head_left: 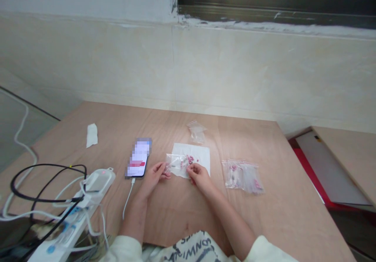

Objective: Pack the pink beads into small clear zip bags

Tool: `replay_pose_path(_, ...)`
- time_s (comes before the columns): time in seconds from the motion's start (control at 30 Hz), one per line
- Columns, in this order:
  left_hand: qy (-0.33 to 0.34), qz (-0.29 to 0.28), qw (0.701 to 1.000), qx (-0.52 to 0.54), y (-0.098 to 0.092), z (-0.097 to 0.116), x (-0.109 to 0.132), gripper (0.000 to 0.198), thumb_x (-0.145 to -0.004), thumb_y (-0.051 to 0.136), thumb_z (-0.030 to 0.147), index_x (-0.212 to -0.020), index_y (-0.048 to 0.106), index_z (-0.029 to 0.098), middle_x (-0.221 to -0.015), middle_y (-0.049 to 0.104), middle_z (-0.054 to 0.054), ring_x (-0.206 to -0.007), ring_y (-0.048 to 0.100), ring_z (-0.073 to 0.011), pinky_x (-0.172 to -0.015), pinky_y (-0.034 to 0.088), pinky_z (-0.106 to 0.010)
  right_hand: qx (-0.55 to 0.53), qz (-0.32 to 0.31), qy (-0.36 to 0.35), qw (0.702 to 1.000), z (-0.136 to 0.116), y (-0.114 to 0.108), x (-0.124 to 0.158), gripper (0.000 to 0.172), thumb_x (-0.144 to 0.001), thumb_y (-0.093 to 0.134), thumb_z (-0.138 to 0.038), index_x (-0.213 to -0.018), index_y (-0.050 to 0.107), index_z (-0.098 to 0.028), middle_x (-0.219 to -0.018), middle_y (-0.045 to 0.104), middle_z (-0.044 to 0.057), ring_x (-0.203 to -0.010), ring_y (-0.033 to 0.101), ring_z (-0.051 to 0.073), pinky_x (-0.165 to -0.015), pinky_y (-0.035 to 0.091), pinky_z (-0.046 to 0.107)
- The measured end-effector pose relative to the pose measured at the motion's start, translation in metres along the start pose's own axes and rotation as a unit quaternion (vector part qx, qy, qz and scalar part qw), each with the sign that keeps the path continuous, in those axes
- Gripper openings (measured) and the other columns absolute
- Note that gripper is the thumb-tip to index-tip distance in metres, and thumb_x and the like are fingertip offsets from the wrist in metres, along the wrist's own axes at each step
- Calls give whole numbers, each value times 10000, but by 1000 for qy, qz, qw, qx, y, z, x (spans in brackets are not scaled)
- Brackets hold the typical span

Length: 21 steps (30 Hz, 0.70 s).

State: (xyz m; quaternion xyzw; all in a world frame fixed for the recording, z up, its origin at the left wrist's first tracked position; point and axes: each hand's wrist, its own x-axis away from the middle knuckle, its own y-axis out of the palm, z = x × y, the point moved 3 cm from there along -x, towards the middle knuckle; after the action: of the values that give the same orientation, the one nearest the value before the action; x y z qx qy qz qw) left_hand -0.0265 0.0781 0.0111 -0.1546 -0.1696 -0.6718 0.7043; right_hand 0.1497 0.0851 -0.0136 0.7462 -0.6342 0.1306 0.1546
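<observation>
Two hands are seen, with one clear bag [176, 161] held over the left part of one white sheet [205, 155] on the worktop [288, 199]. The bag's left end is pinched by the left hand [154, 176], so that grip is closed on it. The right hand [201, 177] is closed at the fingertips by the bag's right end; whether film or a small piece is pinched cannot be told, as the tips are hidden. A cluster of red pieces [190, 159] is seen just above the right fingertips; too small to be counted, and whether it is bagged or loose can't be made out. One more clear bag [196, 132] is placed beyond the sheet, toward the wall. To the right, at least two filled bags [242, 176] are laid side by side; exact count is lost in overlap and glare, but red bits are visible inside. One phone [139, 158] is set left of the sheet, screen pixelated, with one white lead [129, 199] plugged in. One paper scrap [92, 135] is found at far left. One power strip [101, 183] is cut off by the bottom edge and partly covered by tangled cables [38, 200], not countable.
</observation>
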Motion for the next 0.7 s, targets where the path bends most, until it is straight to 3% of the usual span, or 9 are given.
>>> replay_pose_path(0.13, 9, -2, 1000, -22, 1, 5, 1, 329, -637, 570, 411, -799, 566, 125, -465, 560, 43, -439, 547, -98, -465, 454, -201, -8, -2, 3, 1000, 0, -1, -1, 257, -628, 544, -422, -625, 448, -183, -375, 395, -89, -274, 334, 53, -282, 221, 175)
replay_pose_path(0.47, 48, 40, 995, -83, 9, 27, 2, 223, -654, 562, 357, -718, 563, 143, -433, 549, 60, -410, 518, -92, -466, 434, -195, -24, -13, 20, 999, 3, -3, -2, 259, -627, 543, -419, -646, 448, -179, -368, 406, -95, -272, 355, 54, -282, 234, 167)
replay_pose_path(0.7, 90, 24, 987, -131, 17, 35, -4, 228, -679, 531, 366, -718, 559, 143, -434, 523, 55, -399, 510, -95, -443, 428, -193, -29, -24, 27, 999, 0, -3, -3, 276, -623, 524, -433, -636, 427, -175, -390, 418, -93, -272, 358, 46, -277, 228, 160)
